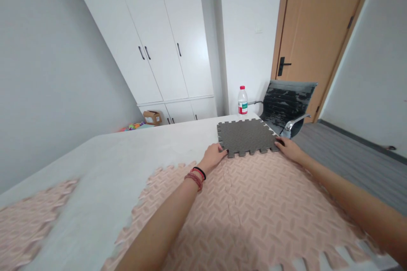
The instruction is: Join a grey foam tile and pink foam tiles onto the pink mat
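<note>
A dark grey foam mat tile [248, 135] with toothed edges lies at the far end of the white table. My left hand [214, 155] grips its near left corner, thumb on top. At the near right corner my right hand [288, 148] pinches the tile's edge. The tile's near teeth meet or overlap the far edge of the pink foam mat [273, 199]; I cannot tell whether they interlock. A seam runs through the pink mat between joined tiles. Bracelets circle my left wrist.
Another pink foam tile [34, 220] lies at the table's left. A plastic bottle [242, 100] with a red cap stands behind the grey tile. Beyond the table's right side is a black chair [286, 103]. White cabinets [152, 38] and a cardboard box [152, 117] are farther back.
</note>
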Demonstrator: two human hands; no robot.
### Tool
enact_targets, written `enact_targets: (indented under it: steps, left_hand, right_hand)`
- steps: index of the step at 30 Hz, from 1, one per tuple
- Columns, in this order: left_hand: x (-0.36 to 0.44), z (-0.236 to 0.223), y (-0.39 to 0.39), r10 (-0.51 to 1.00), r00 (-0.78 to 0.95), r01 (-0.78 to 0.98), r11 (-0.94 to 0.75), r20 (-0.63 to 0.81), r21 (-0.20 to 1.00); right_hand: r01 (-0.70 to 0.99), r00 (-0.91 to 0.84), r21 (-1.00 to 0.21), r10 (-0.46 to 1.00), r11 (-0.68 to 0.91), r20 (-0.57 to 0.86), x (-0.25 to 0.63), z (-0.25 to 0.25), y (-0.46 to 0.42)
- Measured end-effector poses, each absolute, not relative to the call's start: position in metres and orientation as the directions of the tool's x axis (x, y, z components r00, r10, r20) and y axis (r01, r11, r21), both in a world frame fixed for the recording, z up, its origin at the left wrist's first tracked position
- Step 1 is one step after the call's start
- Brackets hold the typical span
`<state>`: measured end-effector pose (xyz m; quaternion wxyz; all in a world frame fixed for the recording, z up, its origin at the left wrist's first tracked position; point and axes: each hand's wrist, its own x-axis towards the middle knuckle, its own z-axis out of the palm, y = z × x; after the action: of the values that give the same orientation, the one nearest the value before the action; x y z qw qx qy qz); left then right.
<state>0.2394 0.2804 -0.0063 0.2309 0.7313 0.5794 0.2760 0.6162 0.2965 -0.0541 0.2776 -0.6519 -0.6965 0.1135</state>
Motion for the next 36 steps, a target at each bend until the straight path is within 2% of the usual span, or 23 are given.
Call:
enact_targets:
  steps: [6,13,17,22,29,36]
  left_hand:
    - [0.243,-0.006,0.274,0.966,0.184,0.896,-0.241,0.182,0.373]
    - [0.249,0.000,0.264,0.940,0.217,0.940,-0.274,0.265,0.202]
    - [0.258,-0.001,0.262,0.879,0.381,0.891,-0.431,0.286,0.141]
    - [0.264,-0.004,0.271,0.795,0.577,0.790,-0.601,0.185,0.118]
    - [0.265,0.000,0.274,0.776,0.609,0.770,-0.628,0.166,0.109]
    - [0.271,-0.007,0.262,0.794,0.572,0.808,-0.589,0.207,0.025]
  right_hand:
    - [0.879,-0.047,-0.446,0.960,0.171,0.276,0.616,-0.056,0.304]
    - [0.892,-0.034,-0.418,0.949,0.170,0.315,0.612,-0.058,0.302]
    - [0.900,-0.033,-0.407,0.955,0.157,0.296,0.612,-0.057,0.299]
    - [0.924,-0.055,-0.353,0.963,0.149,0.263,0.608,-0.055,0.298]
    - [0.958,-0.057,-0.269,0.986,0.099,0.159,0.604,-0.050,0.296]
    - [0.977,-0.018,-0.208,0.992,0.043,0.121,0.598,-0.049,0.294]
